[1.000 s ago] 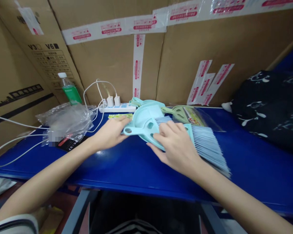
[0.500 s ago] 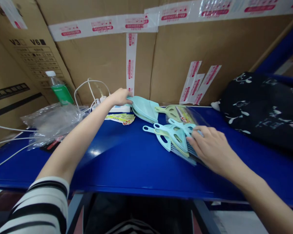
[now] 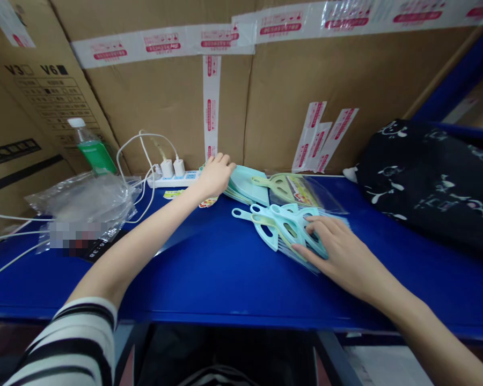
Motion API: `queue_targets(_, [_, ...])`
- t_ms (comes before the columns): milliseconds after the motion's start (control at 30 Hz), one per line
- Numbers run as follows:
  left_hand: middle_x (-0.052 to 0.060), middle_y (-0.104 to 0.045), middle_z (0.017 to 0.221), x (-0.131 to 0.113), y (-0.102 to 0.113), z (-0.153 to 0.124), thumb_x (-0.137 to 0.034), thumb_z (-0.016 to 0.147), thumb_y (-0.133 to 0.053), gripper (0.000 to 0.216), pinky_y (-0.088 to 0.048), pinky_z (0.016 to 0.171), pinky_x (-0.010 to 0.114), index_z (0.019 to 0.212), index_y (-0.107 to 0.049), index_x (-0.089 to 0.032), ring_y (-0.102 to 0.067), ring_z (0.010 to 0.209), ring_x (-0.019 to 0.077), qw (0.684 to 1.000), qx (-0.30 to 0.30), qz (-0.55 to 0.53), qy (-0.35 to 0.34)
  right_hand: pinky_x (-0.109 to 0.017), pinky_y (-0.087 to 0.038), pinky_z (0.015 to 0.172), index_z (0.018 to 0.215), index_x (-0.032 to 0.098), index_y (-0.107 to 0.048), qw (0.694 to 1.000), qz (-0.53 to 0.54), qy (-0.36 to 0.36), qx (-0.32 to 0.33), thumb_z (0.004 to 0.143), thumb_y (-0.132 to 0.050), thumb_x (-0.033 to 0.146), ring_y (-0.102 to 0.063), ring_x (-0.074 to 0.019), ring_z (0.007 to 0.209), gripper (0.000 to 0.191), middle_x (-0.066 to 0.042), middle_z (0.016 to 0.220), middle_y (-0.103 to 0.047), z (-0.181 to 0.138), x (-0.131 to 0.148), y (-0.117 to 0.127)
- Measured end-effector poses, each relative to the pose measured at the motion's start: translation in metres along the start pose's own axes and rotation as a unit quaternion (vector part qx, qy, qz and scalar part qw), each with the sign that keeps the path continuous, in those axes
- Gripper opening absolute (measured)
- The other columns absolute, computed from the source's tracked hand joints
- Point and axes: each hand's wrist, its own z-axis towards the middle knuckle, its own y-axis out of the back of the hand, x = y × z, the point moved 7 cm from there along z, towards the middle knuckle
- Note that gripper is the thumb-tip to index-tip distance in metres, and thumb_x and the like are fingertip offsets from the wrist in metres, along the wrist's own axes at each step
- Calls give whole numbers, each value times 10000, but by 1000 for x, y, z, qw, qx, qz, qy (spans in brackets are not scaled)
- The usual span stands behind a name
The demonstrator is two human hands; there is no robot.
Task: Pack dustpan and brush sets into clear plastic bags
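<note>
My left hand (image 3: 218,176) lies over the handle end of stacked light-blue dustpans (image 3: 248,182) at the back of the table. Its fingers bend down over the far side, so their tips and grip are hidden. My right hand (image 3: 340,252) rests at the right side of a pile of small brushes (image 3: 284,222), light blue with a pale green one among them. Its thumb and fingers are apart, touching the brushes. Behind the pile, a pale green brush (image 3: 279,186) lies on a clear plastic bag (image 3: 322,195) with a printed card.
Colourful labels (image 3: 175,194) lie left of the dustpans. A power strip (image 3: 191,177) with chargers and white cables runs behind. Crumpled clear plastic (image 3: 84,201) and a green-labelled bottle (image 3: 94,150) stand left. A black patterned bag (image 3: 426,182) sits right, cardboard (image 3: 165,96) behind.
My left hand has moved right from the dustpan's handle tip and now covers the handle end. My right hand has moved slightly left and down, with its thumb spread farther from the fingers.
</note>
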Motion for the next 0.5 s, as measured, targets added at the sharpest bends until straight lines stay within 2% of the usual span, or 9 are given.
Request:
queue_targets(67, [169,-591,1180,-24,4,-16,-177,954,-371,332,-418,972,419,1180,-601,-100,-529,1163,293,996,-18,-42,-80,-443,-500,763,795,243,-505,1000,6,-2,-2,910,-307,623,-625,-318,928,444,-148,948,-667,0,0,-1])
queue_targets(167, [118,-630,1109,-62,-7,-41,-406,971,-437,379,-465,905,352,1216,-568,-148,-593,1055,242,966,39,-104,-234,-428,-502,725,782,252,-488,1000,16,-10,7,907,-314,617,-626,-306,880,423,-131,904,-662,-1,0,-2])
queue_targets(233, [137,-629,1137,-72,-15,-49,-447,940,-507,449,-466,906,358,1257,-523,-130,-601,1057,251,960,44,-102,-258,-429,-501,733,799,253,-502,999,26,-14,21,895,-348,614,-627,-310,900,404,-129,929,-669,-4,0,-1])
queue_targets(367, [140,-624,1149,-75,-25,-49,-347,933,-551,404,-468,901,356,1271,-488,-135,-600,1069,252,960,41,-99,-258,-420,-508,733,895,245,-549,997,54,-41,46,886,-353,597,-640,-308,919,403,-125,966,-687,1,-9,10])
queue_targets(500, [157,-614,1137,-76,-31,-48,-312,955,-505,376,-468,902,362,1273,-473,-115,-587,1068,257,959,46,-113,-254,-412,-505,700,843,243,-577,991,41,-118,49,859,-389,518,-649,-293,812,334,-112,862,-691,34,-44,21])
